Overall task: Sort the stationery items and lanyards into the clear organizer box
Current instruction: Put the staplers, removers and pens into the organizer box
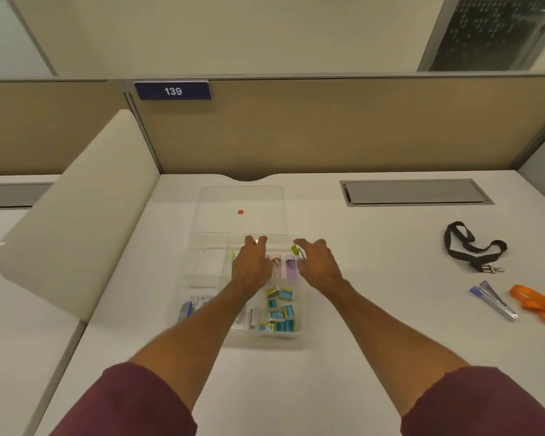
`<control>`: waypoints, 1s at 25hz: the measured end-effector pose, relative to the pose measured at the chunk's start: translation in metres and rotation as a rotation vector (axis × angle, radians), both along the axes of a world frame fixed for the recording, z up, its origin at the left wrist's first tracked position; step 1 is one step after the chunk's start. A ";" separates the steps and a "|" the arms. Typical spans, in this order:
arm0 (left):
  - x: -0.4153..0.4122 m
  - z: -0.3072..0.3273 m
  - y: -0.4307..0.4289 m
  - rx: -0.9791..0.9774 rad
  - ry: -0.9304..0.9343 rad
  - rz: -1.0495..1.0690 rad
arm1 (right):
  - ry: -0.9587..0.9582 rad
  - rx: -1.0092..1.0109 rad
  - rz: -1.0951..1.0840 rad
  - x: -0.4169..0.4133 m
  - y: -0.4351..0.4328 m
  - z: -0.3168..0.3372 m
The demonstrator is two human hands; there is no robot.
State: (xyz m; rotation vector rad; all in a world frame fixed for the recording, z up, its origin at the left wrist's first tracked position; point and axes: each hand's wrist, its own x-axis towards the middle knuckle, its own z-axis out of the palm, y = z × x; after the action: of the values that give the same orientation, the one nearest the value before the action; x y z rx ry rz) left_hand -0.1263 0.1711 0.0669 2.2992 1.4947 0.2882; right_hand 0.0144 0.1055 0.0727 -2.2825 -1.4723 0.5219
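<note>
In the head view, the clear organizer box [183, 287] is seen at the middle of the desk [359, 325], its lid [265, 202] laid back flat so that the compartments are kept open. Both hands are held over the far row. A green item [295, 249] is pinched by the right hand [317, 262], probably for lowering beside the pink and purple pieces [283, 266]. The left hand [252, 262] is arched at the far rim; whether anything is gripped cannot be told. Small teal boxes [279, 313] are gathered in a near compartment. The black lanyard [469, 247], orange lanyard [538, 305] and blue stapler [493, 298] are left well apart, unsorted.
</note>
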 end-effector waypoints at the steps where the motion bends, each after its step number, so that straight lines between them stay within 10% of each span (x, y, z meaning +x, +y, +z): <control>1: -0.009 -0.001 0.009 -0.002 -0.005 0.008 | 0.018 0.006 0.006 -0.010 0.009 0.001; 25: -0.045 -0.047 0.079 0.107 0.104 -0.052 | 0.043 -0.088 -0.036 -0.084 0.100 -0.015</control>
State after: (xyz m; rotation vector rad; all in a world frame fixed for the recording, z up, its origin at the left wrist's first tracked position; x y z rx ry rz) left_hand -0.1716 0.2500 0.0201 2.4681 1.4991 0.2433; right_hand -0.0697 0.2055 0.0578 -2.3451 -1.4111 0.6326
